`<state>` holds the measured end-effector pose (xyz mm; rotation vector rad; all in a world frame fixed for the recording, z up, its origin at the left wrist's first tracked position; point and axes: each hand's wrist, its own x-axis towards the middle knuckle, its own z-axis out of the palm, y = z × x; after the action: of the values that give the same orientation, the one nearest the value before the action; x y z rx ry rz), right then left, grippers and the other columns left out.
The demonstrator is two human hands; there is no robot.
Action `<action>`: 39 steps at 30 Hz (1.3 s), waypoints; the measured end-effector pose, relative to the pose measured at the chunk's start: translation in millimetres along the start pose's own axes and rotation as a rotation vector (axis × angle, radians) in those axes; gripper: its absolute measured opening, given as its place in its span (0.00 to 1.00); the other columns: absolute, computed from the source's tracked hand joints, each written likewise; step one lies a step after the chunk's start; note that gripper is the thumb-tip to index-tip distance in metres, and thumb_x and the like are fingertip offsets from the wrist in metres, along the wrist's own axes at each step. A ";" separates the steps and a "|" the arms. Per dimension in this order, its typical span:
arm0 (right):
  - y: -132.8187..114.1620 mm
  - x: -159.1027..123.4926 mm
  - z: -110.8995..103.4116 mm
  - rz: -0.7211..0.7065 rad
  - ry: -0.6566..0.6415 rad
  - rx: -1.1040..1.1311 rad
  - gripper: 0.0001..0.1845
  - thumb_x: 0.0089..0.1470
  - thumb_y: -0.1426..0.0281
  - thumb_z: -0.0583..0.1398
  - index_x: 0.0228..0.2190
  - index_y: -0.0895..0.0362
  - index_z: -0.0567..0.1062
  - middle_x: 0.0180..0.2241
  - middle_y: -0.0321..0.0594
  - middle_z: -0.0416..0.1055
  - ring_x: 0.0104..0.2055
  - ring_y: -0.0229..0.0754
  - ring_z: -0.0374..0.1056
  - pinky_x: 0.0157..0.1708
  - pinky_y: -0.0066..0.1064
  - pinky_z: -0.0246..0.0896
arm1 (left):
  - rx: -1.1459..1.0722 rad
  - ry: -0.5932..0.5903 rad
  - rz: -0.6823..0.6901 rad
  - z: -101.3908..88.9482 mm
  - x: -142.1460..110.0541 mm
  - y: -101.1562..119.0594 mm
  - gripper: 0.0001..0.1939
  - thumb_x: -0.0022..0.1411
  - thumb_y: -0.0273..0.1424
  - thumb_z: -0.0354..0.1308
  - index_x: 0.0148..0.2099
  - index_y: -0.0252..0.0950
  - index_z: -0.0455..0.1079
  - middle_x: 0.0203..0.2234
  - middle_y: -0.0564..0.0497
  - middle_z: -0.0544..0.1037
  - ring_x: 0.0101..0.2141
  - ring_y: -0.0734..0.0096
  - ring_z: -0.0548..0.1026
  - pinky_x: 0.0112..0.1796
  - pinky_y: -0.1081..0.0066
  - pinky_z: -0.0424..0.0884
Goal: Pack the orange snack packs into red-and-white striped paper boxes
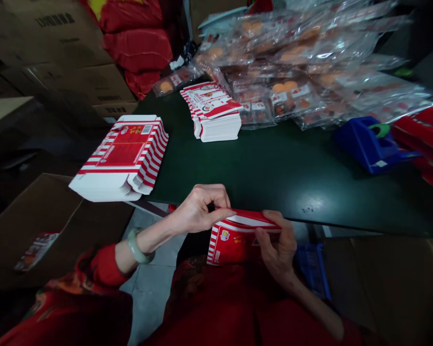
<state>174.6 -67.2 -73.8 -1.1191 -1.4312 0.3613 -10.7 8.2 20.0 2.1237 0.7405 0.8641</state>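
Held up over my lap is a red-and-white striped cardboard box (234, 239), partly folded. My left hand (202, 209) pinches its upper left edge, with a green bangle (140, 246) on that wrist. My right hand (277, 245) grips the box's right end, fingers curled over the rim. On the dark green table (288, 178), a stack of flat printed box blanks (212, 113) lies beyond my hands. A larger folded red-striped carton (120, 158) rests on the table's left corner, overhanging the edge.
Clear plastic packs of biscuits (303, 72) are heaped at the table's back. A blue tape dispenser (368, 144) and red boxes (424, 139) sit at the right. Cardboard cartons (65, 81) and red sacks (137, 48) stand behind on the left; another carton (32, 226) lies low at left.
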 end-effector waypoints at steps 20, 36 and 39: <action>-37.6 66.1 -32.0 -0.116 -0.590 -0.230 0.06 0.56 0.67 0.59 0.33 0.57 0.73 0.35 0.43 0.72 0.35 0.42 0.68 0.35 0.34 0.61 | -0.121 0.500 0.124 61.4 -34.6 -15.8 0.15 0.51 0.29 0.67 0.39 0.35 0.67 0.35 0.47 0.73 0.34 0.69 0.75 0.31 0.71 0.73; -19.9 88.2 -13.0 -0.247 -0.828 -0.066 0.17 0.62 0.65 0.52 0.49 0.55 0.73 0.31 0.39 0.70 0.29 0.34 0.66 0.29 0.26 0.62 | -0.674 0.587 -0.230 78.1 -41.8 -19.2 0.20 0.47 0.28 0.69 0.38 0.36 0.61 0.21 0.58 0.72 0.19 0.81 0.71 0.21 0.81 0.68; -14.5 90.2 -12.8 -0.255 -0.856 -0.028 0.16 0.62 0.67 0.53 0.48 0.56 0.74 0.31 0.39 0.69 0.30 0.33 0.67 0.29 0.25 0.63 | -0.550 0.649 -0.148 82.9 -43.6 -22.9 0.18 0.51 0.29 0.67 0.39 0.37 0.61 0.21 0.58 0.72 0.19 0.80 0.72 0.22 0.81 0.69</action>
<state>197.1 -8.5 -6.3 -0.8039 -2.3033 0.6850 20.1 -42.5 -56.0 1.2844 0.8374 1.4990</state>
